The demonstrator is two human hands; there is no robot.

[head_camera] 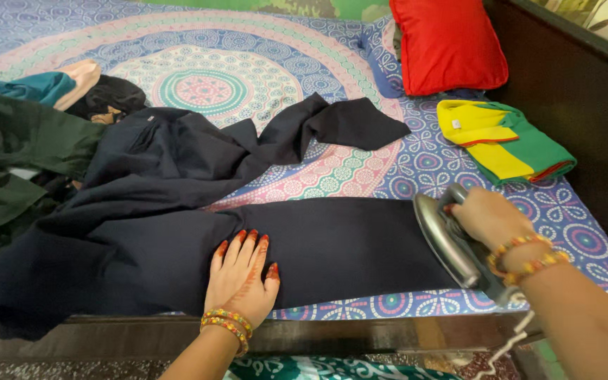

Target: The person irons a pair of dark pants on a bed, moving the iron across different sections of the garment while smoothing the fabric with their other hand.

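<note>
A dark navy garment (177, 190) lies spread over a patterned bedsheet (219, 70), one leg stretched flat along the near edge. My left hand (243, 278) presses flat on that leg, fingers apart, holding nothing. My right hand (490, 217) grips the handle of a metal clothes iron (448, 243), which is tilted up on its side at the right end of the leg, its shiny soleplate facing left. A white cord (511, 345) hangs from the iron.
A red pillow (448, 43) rests at the back right by a dark headboard (571, 91). A folded yellow and green garment (504, 139) lies next to it. Dark green and teal clothes (15, 141) are piled at the left. The wooden bed edge (353, 334) runs along the front.
</note>
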